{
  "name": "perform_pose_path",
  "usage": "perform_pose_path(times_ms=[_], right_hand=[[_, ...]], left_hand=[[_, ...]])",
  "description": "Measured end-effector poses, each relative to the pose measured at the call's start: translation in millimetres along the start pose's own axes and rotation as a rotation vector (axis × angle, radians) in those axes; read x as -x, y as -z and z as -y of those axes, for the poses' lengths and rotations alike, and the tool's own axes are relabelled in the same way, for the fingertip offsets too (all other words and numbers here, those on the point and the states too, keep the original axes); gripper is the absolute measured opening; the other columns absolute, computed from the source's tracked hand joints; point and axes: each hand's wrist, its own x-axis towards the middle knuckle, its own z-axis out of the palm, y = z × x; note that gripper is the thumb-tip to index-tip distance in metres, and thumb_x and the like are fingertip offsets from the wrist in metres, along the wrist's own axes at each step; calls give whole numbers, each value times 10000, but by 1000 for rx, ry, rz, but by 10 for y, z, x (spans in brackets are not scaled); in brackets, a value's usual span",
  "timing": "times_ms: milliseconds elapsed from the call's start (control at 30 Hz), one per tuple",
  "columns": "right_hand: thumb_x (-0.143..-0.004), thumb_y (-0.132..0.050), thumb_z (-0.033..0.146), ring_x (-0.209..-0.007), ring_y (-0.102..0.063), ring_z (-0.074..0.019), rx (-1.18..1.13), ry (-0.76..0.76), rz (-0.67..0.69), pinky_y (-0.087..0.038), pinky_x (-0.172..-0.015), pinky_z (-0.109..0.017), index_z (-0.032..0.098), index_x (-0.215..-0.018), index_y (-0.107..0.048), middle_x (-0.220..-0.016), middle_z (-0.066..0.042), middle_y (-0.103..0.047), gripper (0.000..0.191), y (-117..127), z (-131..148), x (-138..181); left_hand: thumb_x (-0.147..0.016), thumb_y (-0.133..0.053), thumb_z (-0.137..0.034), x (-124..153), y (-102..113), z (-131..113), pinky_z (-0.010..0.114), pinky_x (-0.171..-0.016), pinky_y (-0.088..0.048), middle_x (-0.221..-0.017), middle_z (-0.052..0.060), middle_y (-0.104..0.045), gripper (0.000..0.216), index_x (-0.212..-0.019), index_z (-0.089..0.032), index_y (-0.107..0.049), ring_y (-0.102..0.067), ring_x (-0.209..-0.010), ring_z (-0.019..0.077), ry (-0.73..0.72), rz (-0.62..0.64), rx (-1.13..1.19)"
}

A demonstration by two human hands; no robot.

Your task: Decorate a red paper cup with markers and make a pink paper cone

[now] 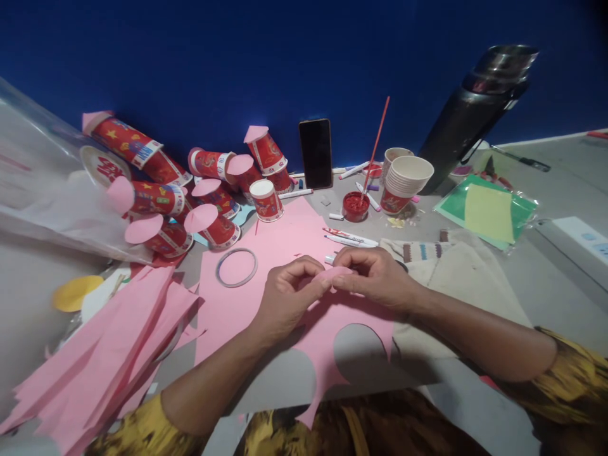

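Both hands, left hand (289, 288) and right hand (375, 275), pinched on a pink paper piece (335, 273); many coned cups (209, 225) done at bench's far-left, plain cup stack (403, 183) left.

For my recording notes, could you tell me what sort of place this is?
Probably a craft table: cut pink paper, decorated paper cups with pink cones, and a pot of red paint.
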Motion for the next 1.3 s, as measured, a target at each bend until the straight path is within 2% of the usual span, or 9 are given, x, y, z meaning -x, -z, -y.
perform_pose_path(times_ms=[200,333,433,633,767,933,1100,1200,1300], right_hand=[[-807,-786,487,-615,-421,-117,37,4,-7,-303,-544,-251,166,-781,-717,-687,12,-570,330,-15,22,13],[-815,-780,509,-610,-426,-120,20,-23,-2,-297,-540,-252,165,-792,-713,-673,8,-588,351,-23,33,20],[-816,-781,522,-595,-411,-116,16,-40,13,-274,-531,-251,165,-791,-711,-639,20,-564,365,-20,30,22],[-797,-794,508,-598,-386,-110,18,-67,36,-255,-531,-251,168,-767,-697,-645,33,-523,355,-22,15,15],[-798,-796,520,-593,-392,-106,-7,-80,47,-261,-531,-248,165,-773,-686,-649,33,-532,372,-25,28,22],[-764,-837,583,-614,-460,-115,-68,-80,69,-331,-548,-247,163,-862,-691,-697,22,-573,455,-1,9,34],[-790,-825,540,-690,-525,-141,-33,-53,52,-389,-590,-263,157,-800,-686,-775,-7,-615,408,10,-32,14],[-847,-780,495,-668,-534,-146,51,8,5,-396,-581,-271,166,-785,-678,-769,-6,-624,350,0,-36,13],[-940,-704,353,-745,-597,-184,316,311,-198,-460,-679,-313,185,-770,-667,-817,-42,-672,241,-11,-47,22]], left_hand=[[-793,-810,-291,-4,-23,7,307,-694,-456,-735,28,-667,187,-669,-175,-732,-581,-719,167,73,-9,59],[-794,-820,-328,5,-22,18,328,-733,-481,-758,46,-682,193,-693,-172,-765,-603,-749,184,82,2,157],[-791,-831,-322,-2,-12,33,326,-746,-486,-756,52,-692,197,-684,-168,-772,-610,-755,185,69,-23,133],[-786,-821,-288,-33,5,49,284,-647,-445,-730,37,-672,166,-685,-167,-767,-572,-692,157,81,0,85],[-799,-822,-279,-25,10,66,284,-679,-460,-753,36,-675,166,-691,-163,-770,-584,-722,157,75,1,88],[-772,-864,-286,-28,15,113,284,-716,-494,-747,15,-667,200,-682,-160,-738,-589,-713,142,181,-48,319],[-728,-914,-351,-59,7,129,262,-704,-517,-664,-25,-605,296,-707,-154,-695,-565,-655,117,306,-52,626],[-730,-916,-439,-72,4,126,258,-719,-526,-760,14,-667,362,-800,-136,-732,-616,-730,141,315,-12,650],[-772,-885,-500,-84,8,115,304,-815,-559,-947,69,-740,469,-1052,-148,-753,-683,-883,193,283,-10,682]])
